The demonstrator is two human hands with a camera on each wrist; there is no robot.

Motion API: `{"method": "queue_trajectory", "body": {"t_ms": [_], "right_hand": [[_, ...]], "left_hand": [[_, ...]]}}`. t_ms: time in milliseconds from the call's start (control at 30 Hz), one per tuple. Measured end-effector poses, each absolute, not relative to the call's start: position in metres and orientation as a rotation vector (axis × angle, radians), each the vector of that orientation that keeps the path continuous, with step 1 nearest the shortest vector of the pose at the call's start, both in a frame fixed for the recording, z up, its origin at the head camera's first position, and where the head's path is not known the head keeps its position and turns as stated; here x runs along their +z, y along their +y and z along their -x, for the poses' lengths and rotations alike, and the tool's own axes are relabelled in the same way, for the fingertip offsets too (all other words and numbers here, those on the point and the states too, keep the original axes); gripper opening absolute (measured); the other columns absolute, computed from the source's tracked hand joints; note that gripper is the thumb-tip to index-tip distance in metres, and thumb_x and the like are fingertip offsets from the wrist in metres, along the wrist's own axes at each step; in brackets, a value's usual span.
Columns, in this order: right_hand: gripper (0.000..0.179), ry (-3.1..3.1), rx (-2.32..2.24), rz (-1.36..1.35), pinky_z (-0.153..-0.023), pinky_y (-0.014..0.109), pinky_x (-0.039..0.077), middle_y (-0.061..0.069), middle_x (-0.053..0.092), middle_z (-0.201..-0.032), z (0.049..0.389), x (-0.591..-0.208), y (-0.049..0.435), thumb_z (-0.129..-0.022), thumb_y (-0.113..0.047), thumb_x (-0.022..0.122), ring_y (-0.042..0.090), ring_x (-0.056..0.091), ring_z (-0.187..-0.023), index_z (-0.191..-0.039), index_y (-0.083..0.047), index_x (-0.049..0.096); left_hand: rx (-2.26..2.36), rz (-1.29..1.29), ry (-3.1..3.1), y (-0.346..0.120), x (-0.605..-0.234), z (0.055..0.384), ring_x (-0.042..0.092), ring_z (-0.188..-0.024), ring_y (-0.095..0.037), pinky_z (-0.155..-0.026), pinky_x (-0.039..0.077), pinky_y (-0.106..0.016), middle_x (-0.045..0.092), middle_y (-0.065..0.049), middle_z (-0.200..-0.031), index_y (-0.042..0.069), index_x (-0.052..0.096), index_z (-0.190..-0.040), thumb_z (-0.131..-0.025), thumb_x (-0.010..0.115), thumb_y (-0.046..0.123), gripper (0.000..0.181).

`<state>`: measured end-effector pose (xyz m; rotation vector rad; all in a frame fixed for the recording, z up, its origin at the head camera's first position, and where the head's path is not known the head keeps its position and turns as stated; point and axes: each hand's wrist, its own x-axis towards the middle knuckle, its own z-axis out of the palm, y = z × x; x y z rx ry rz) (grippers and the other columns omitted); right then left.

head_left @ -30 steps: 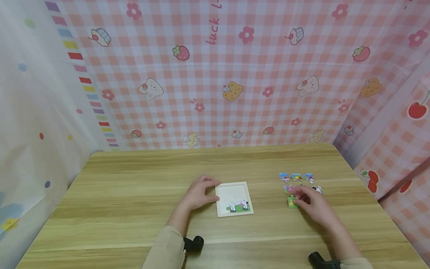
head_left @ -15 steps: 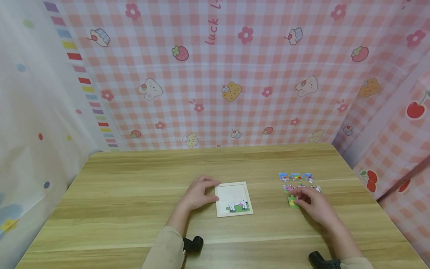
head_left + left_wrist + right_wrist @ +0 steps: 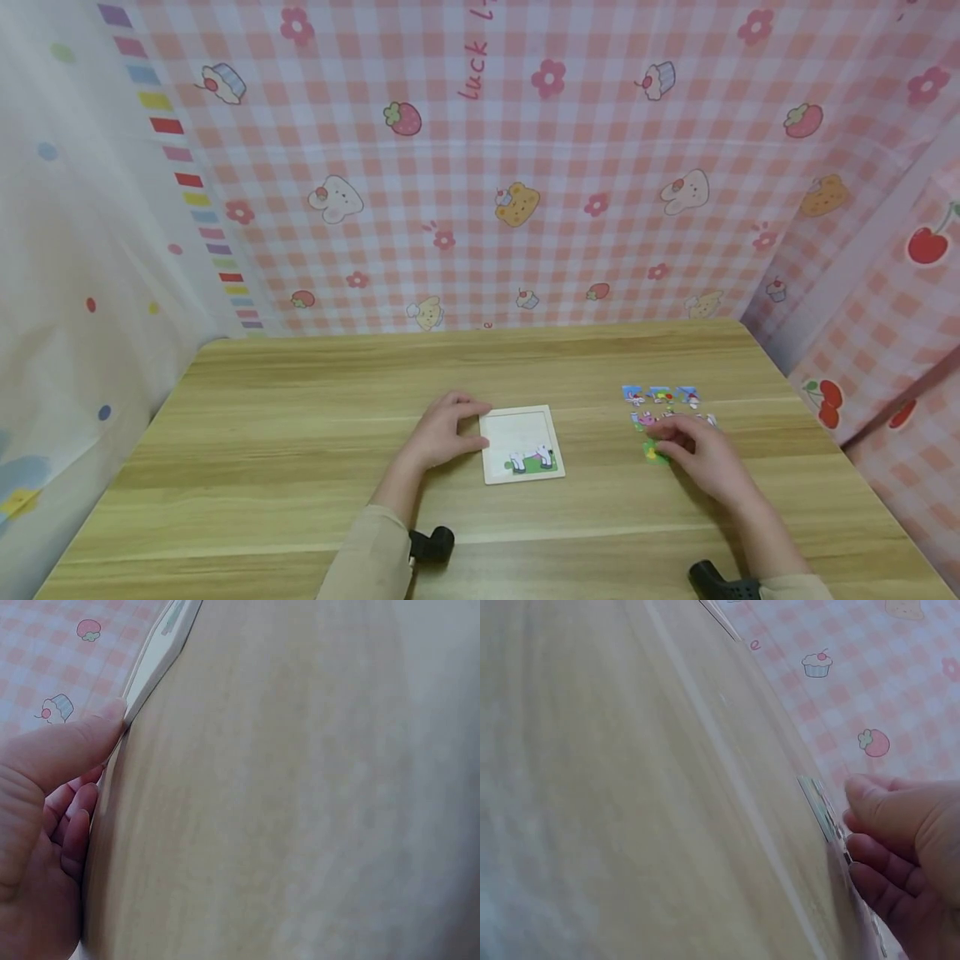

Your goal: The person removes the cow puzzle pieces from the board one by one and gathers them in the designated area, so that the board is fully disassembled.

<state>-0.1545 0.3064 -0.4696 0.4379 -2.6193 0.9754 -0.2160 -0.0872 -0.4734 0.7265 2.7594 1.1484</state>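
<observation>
My left hand (image 3: 444, 433) rests at the left edge of a square puzzle board (image 3: 517, 429), thumb and index finger spread along its rim. In the left wrist view, the thumb (image 3: 90, 731) lies at the board's corner. Fitted along the board's lower right is a strip of puzzle pieces (image 3: 534, 461) with white animal legs on green. My right hand (image 3: 701, 458) bends its fingers over the loose pieces. Its thumb overlaps a green piece with a yellow figure (image 3: 653, 452). In the right wrist view, the right thumb (image 3: 866, 791) shows apart from the low pieces (image 3: 817, 806).
Behind the right hand lie more loose pieces: a blue-topped row (image 3: 662, 396) and a second row (image 3: 643, 421), partly covered by the fingers. A wooden table (image 3: 300, 467) carries everything. Checked pink cloth (image 3: 480, 167) hangs behind it.
The green piece under the right thumb looks less square than before, its lower edge now irregular. Both hands and the board stay nearly where they were.
</observation>
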Motion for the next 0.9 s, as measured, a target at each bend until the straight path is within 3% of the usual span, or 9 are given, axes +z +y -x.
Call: {"method": "queue_trajectory", "body": {"t_ms": [200, 467, 700, 900], "right_hand": [[0.021, -2.594, 0.912, -0.440, -0.061, 0.022, 0.046, -0.007, 0.065, -0.084, 0.154, -0.466, 0.296, -0.081, 0.001, 0.079, 0.003, 0.052, -0.073, -0.101, -0.006, 0.074], [0.019, -2.626, 1.030, -0.622, -0.063, 0.025, 0.048, -0.008, 0.065, -0.088, 0.153, -0.461, 0.264, -0.081, -0.003, 0.079, 0.007, 0.054, -0.076, -0.098, -0.006, 0.073], [0.023, -2.703, 1.075, -0.740, -0.073, 0.028, 0.052, -0.001, 0.068, -0.098, 0.155, -0.462, 0.234, -0.082, -0.008, 0.080, 0.013, 0.060, -0.087, -0.103, -0.008, 0.072], [0.027, -2.737, 0.976, -0.821, -0.084, 0.035, 0.051, -0.004, 0.069, -0.104, 0.161, -0.466, 0.214, -0.081, -0.016, 0.081, 0.014, 0.061, -0.096, -0.107, -0.013, 0.073]], "left_hand": [[1.145, -0.721, 2.763, -0.087, -0.474, 0.216, 0.050, -0.118, -0.032, -0.105, 0.037, -0.051, 0.057, -0.011, -0.125, 0.008, 0.067, -0.127, -0.082, 0.082, 0.018, 0.048], [1.145, -0.696, 2.756, -0.086, -0.472, 0.216, 0.049, -0.119, -0.033, -0.106, 0.037, -0.051, 0.056, -0.012, -0.126, 0.007, 0.067, -0.128, -0.083, 0.081, 0.017, 0.048], [1.133, -0.688, 2.760, -0.086, -0.469, 0.214, 0.049, -0.119, -0.033, -0.106, 0.037, -0.051, 0.056, -0.012, -0.126, 0.007, 0.067, -0.128, -0.083, 0.081, 0.018, 0.048], [1.131, -0.687, 2.764, -0.086, -0.469, 0.214, 0.050, -0.118, -0.033, -0.105, 0.037, -0.052, 0.056, -0.013, -0.126, 0.007, 0.067, -0.127, -0.082, 0.082, 0.019, 0.049]]}}
